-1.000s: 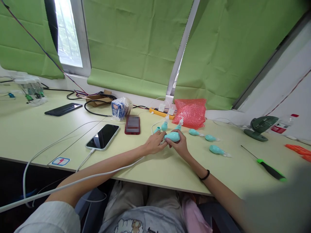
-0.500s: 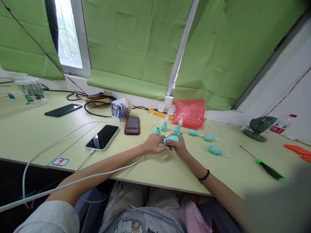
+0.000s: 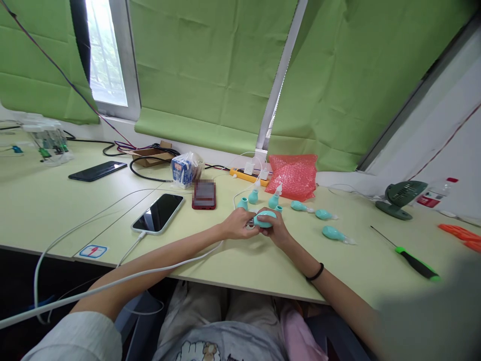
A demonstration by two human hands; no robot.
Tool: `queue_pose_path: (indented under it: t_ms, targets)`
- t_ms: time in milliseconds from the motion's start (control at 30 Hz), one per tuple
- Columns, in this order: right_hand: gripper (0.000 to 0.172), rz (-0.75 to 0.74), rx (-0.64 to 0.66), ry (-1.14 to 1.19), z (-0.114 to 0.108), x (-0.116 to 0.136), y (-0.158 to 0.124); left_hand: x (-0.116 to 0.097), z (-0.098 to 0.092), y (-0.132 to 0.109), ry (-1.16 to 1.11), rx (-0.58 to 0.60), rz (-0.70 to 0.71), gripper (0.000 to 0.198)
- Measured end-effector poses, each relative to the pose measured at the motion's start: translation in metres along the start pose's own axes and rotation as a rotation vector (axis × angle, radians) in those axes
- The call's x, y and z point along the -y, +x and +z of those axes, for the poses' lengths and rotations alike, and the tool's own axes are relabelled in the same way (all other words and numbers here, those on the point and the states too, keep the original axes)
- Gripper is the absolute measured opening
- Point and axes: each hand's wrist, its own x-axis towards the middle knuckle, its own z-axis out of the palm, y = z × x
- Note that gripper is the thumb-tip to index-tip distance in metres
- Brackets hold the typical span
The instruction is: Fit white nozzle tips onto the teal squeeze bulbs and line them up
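Observation:
A teal bulb syringe (image 3: 266, 218) is held over the table between my hands. My right hand (image 3: 280, 231) wraps round the bulb. My left hand (image 3: 237, 224) pinches its clear tip, mostly hidden by the fingers. Just beyond them stand teal bulbs without tips, among them one bulb (image 3: 243, 203). Behind these, a bulb syringe with a clear tip (image 3: 274, 201) stands upright, and another (image 3: 253, 196) stands beside it. To the right lie three more: one bulb syringe (image 3: 298, 205), a second (image 3: 323, 214) and a third (image 3: 333, 233).
A phone (image 3: 160, 213) on a white cable and a dark red device (image 3: 204, 194) lie left. A red bubble-wrap bag (image 3: 292, 175) and a yellow power strip (image 3: 248, 176) are behind. Right are a screwdriver (image 3: 417, 262), a small fan (image 3: 401, 198) and a bottle (image 3: 438, 193).
The bulb has turned slightly in my right hand, and that hand's fingers have shifted over it. My left hand stays at the tip. The things on the table have not moved.

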Motion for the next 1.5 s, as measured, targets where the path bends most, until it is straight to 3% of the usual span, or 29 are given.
queue_pose_path:
  t_ms: [533,733,800,933,1000,1100,1233,1500]
  targets:
    - [0.011,0.171,0.201,0.192,-0.007,-0.002,0.006,-0.003,0.001,0.0,-0.025,-0.048,0.108,0.016]
    - [0.01,0.295,0.373,0.262,-0.014,-0.004,0.008,-0.001,-0.002,-0.002,0.085,0.014,0.184,0.016]
    - [0.009,0.214,0.265,0.256,-0.013,-0.002,0.007,0.003,-0.003,-0.002,0.114,0.025,0.097,0.016]
    - [0.017,-0.056,-0.079,0.127,-0.012,0.001,0.01,0.014,-0.004,0.0,0.132,-0.015,-0.092,0.016]
    - [0.023,-0.167,-0.228,-0.05,-0.014,0.001,0.012,0.019,-0.004,0.003,0.126,-0.063,-0.184,0.018]
    - [0.032,-0.401,-0.407,-0.496,-0.018,0.0,0.013,0.021,-0.002,0.005,0.127,-0.123,-0.296,0.019]
    - [0.027,-0.631,-0.394,-0.934,-0.018,-0.005,0.012,0.021,0.002,0.006,0.111,-0.156,-0.331,0.021]
    - [0.042,-0.615,-0.376,-0.892,-0.018,-0.013,0.014,0.027,0.007,0.005,0.077,-0.161,-0.266,0.029]
